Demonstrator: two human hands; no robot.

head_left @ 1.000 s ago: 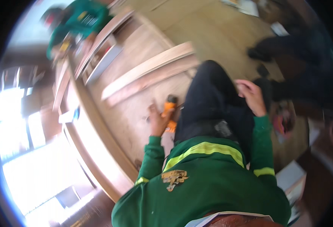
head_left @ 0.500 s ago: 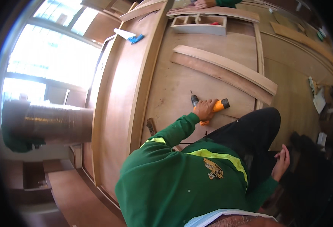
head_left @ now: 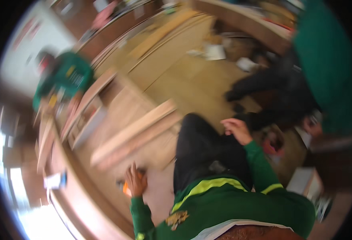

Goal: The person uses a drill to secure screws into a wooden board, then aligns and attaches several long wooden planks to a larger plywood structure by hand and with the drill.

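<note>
My left hand [head_left: 135, 181] is closed around an orange power tool [head_left: 126, 187], pressed down on a large wooden panel [head_left: 116, 104] that lies flat. The picture is blurred, so the tool's tip cannot be made out. My right hand [head_left: 236, 130] rests with loose fingers against my raised knee in black trousers [head_left: 200, 148] and holds nothing. Both arms wear green sleeves with a yellow band across the chest.
Two long pale wooden strips [head_left: 138, 130] lie across the panel beyond my left hand. A small open wooden box [head_left: 89, 120] sits further left. A person in green [head_left: 64, 78] crouches at the upper left. Another person in green with dark trousers [head_left: 328, 64] stands at the right, amid scattered papers [head_left: 214, 51].
The view has swung sharply and blurred. My left hand stays on the orange tool on the panel, and my right hand stays by my knee.
</note>
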